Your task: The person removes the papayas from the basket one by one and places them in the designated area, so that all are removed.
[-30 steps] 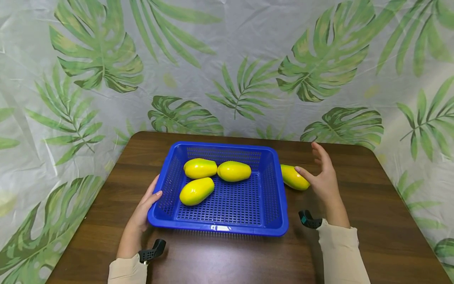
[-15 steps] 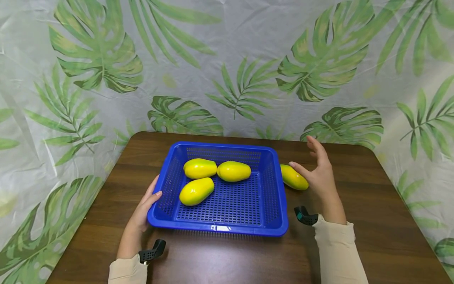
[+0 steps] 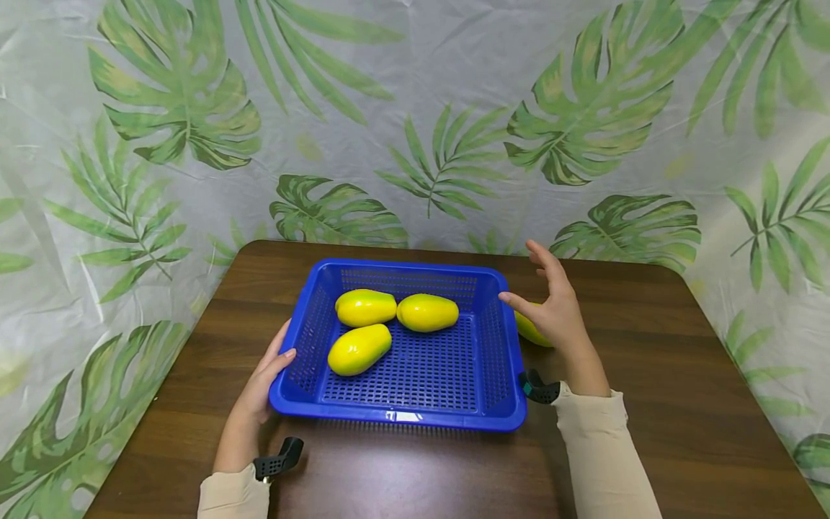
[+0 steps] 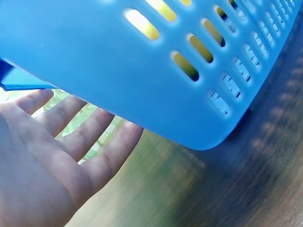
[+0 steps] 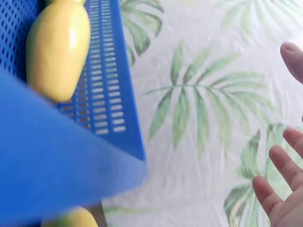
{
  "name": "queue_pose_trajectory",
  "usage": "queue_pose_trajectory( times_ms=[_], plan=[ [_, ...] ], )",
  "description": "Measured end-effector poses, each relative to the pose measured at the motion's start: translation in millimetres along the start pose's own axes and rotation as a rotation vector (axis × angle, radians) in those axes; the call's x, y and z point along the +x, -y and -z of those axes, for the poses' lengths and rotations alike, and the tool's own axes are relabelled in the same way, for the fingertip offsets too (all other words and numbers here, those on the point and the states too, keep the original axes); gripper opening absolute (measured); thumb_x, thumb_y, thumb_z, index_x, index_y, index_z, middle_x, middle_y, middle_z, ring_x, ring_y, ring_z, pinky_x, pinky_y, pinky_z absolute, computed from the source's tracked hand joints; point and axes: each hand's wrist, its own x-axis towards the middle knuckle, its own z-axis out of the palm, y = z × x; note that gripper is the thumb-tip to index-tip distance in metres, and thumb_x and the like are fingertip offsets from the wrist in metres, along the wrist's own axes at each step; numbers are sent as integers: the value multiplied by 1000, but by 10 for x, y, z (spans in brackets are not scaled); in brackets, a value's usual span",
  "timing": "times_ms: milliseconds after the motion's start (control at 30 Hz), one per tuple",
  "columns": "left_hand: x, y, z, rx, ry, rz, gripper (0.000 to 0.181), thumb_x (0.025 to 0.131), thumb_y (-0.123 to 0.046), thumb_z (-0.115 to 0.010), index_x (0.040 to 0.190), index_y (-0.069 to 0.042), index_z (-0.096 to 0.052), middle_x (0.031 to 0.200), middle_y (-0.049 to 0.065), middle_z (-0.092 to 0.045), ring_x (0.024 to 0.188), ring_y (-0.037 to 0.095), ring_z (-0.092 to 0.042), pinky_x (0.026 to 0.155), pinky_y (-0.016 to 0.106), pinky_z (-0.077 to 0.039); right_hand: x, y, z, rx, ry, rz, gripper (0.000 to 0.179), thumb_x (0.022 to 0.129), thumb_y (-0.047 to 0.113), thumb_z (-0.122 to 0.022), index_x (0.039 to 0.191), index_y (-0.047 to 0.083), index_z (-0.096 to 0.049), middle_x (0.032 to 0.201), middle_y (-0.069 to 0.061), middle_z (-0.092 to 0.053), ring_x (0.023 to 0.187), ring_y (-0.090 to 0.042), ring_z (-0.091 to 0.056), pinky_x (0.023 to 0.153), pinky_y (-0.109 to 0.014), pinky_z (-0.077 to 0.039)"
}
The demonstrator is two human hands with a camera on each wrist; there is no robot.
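A blue perforated plastic basket (image 3: 454,420) sits in the middle of the head view, with three glossy yellow papaya-like fruits (image 3: 360,349) inside. My left hand (image 3: 259,382) holds its left side, thumb over the rim and fingers along the outside wall. In the left wrist view those fingers (image 4: 111,156) reach up to the underside of the rim. At the basket's right side my right hand (image 3: 563,317) hovers with fingers spread and nothing in its grasp. Partly hidden behind that hand, another yellow fruit (image 3: 533,331) lies beside the basket.
The dark wooden table (image 3: 674,375) extends on both sides of the basket. A leaf-print sheet (image 3: 454,108) hangs behind its far edge. A black wrist strap (image 3: 540,388) on the right arm overlaps the basket's right rim in the head view.
My right hand has moved left from over the loose fruit to the basket's right rim, now covering more of that fruit. The left hand and basket have stayed put.
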Motion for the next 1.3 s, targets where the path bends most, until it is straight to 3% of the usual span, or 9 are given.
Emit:
queue_pose_trajectory(
  times_ms=[200,500,767,1300],
  plan=[
    [6,-6,-10,-2,4,-2,56,97,-20,-33,146,-20,-4,147,15,-7,121,36,-25,87,33,-38,40,10,-101,27,52,-14,76,73,-1,-71,137,-2,-30,135,-21,-34,119,-37,-30,94,-47,-25],
    [7,-3,-9,-6,5,0,56,97,-19,-32,145,-20,-4,147,15,-5,123,38,-22,88,36,-36,138,-339,-277,-16,151,-42,82,74,19,-74,141,19,-28,139,-6,-31,122,-27,-31,95,-46,-27],
    [6,1,-9,-19,7,-1,56,97,-20,-32,145,-20,-3,146,15,-7,120,32,-28,87,33,-37,192,-357,-366,-7,205,-36,81,75,26,-73,141,16,-28,141,-6,-30,123,-28,-30,97,-46,-25],
    [-6,12,-11,-56,-7,10,56,97,-18,-32,145,-20,-4,144,17,-10,115,28,-35,86,37,-38,335,-387,-642,16,381,-107,81,76,35,-70,142,23,-24,142,-2,-27,127,-25,-27,98,-47,-24]
  ],
)
